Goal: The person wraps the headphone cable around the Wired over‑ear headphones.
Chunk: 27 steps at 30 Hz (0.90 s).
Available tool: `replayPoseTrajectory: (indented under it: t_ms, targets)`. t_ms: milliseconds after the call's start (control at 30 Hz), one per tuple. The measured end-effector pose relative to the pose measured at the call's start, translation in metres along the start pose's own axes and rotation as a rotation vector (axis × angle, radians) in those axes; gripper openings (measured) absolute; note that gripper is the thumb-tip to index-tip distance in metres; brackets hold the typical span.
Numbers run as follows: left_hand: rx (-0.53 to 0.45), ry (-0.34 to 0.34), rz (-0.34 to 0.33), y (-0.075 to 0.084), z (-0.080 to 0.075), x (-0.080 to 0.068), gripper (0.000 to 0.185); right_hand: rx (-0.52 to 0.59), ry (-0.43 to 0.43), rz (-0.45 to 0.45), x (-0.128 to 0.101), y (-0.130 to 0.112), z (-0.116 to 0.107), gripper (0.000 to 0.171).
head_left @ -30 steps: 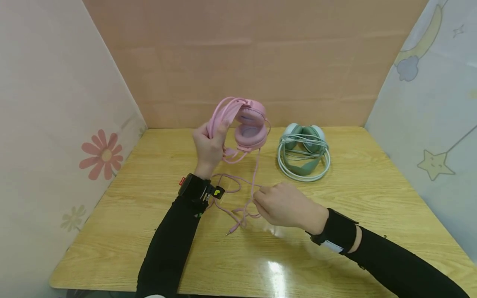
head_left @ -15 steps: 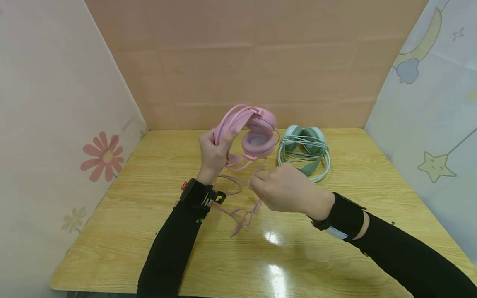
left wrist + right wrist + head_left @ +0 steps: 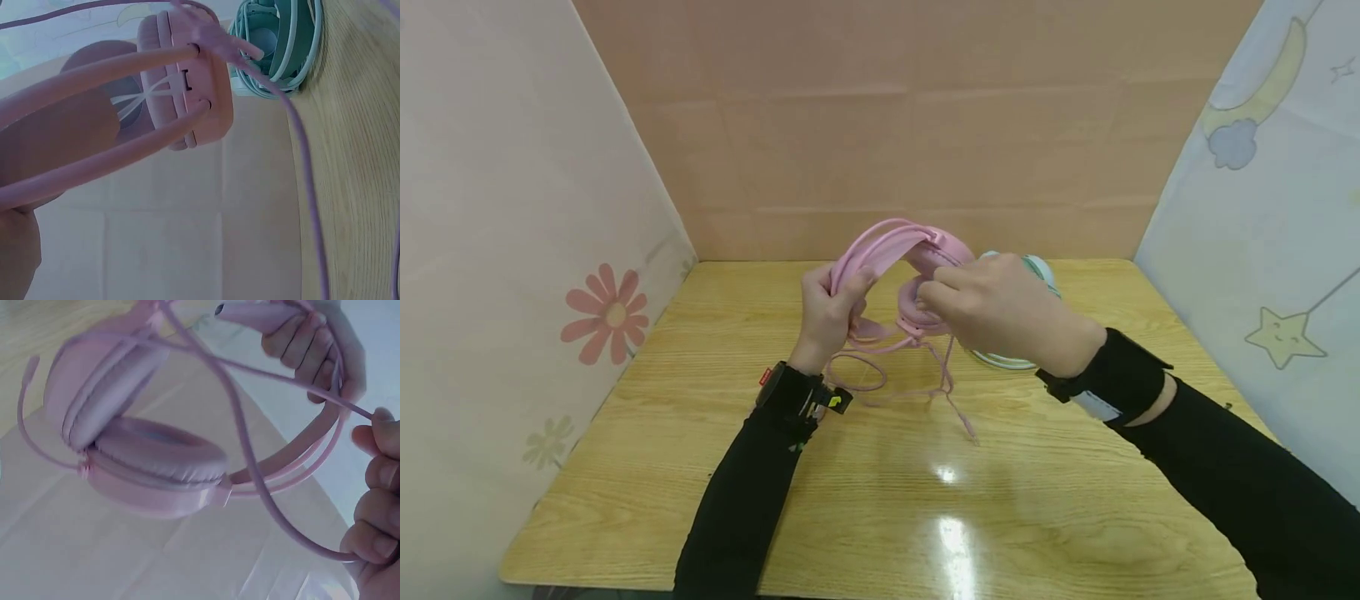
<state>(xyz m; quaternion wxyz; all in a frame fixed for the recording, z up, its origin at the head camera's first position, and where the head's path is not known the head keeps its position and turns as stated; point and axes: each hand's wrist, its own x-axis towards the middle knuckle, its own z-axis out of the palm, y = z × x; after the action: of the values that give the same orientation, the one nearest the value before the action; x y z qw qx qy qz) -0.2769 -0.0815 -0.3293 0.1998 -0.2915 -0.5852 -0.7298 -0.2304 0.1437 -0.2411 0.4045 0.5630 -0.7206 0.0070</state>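
Note:
My left hand (image 3: pixel 825 317) grips a pink headset (image 3: pixel 883 250) by its headband, up off the table. The ear cups face each other to the right, and a thin microphone arm (image 3: pixel 29 372) shows in the right wrist view. My right hand (image 3: pixel 1003 304), fingers curled, pinches the headset's pink cable (image 3: pixel 240 425) in front of the ear cups, hiding part of them in the head view. Some cable (image 3: pixel 856 386) lies looped on the table below, and a length hangs down from near the right hand.
Green and white headphones (image 3: pixel 275 44) with a coiled cable lie on the table behind my right hand, mostly hidden in the head view. The wooden table (image 3: pixel 647 467) meets a brown backdrop (image 3: pixel 910 125) behind and patterned side panels.
My right hand has risen to the ear cups, drawing the pink cable up and shifting its loose end right. The headset has moved slightly right in my left hand.

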Motion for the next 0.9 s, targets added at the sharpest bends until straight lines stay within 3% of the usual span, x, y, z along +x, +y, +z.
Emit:
replayPoseTrajectory:
  t_ms: [233,667,767,900]
  targets:
    - [-0.008,-0.105,-0.025,0.005,0.000,-0.004,0.035,-0.037,0.066,0.049,0.002,0.027,-0.011,0.019]
    - [0.000,-0.185,-0.012,0.009,0.003,-0.007,0.039,0.012,-0.007,0.159,0.003,0.047,-0.020,0.010]
    - [-0.047,-0.211,-0.024,0.012,0.003,-0.009,0.041,0.073,-0.004,0.218,0.004,0.055,-0.020,0.008]
    - [-0.132,-0.246,-0.031,0.015,0.004,-0.010,0.042,0.234,0.003,0.302,0.002,0.067,-0.020,0.005]
